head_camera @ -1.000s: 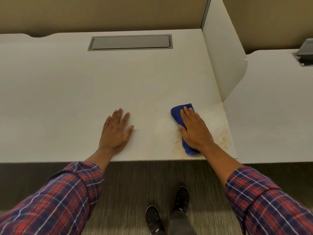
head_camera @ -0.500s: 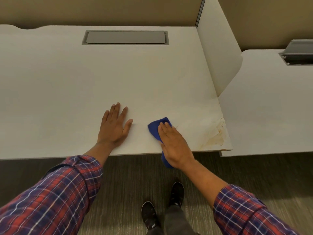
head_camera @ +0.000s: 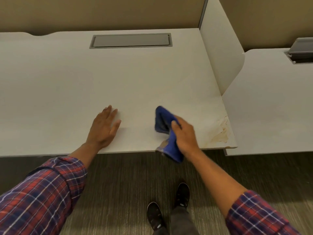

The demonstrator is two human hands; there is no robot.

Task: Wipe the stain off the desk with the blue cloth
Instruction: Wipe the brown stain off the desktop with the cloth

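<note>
The blue cloth [head_camera: 165, 126] is bunched in my right hand [head_camera: 184, 134], lifted off the white desk [head_camera: 118, 78] at its front edge; a brownish smear shows on the cloth's lower end, which hangs past the edge. A brown stain [head_camera: 221, 134] marks the desk's front right corner, to the right of the cloth and apart from it. My left hand [head_camera: 103, 128] lies flat on the desk, fingers spread, left of the cloth.
A grey cable hatch [head_camera: 131, 40] is set into the back of the desk. A white divider panel [head_camera: 220, 53] stands along the desk's right side, with a second desk [head_camera: 271, 102] beyond it. My shoes [head_camera: 169, 207] are on the carpet below.
My right hand slid the cloth left and toward the front edge, off the stained corner, then gathered and lifted it. The stain now shows uncovered. My left hand stayed flat.
</note>
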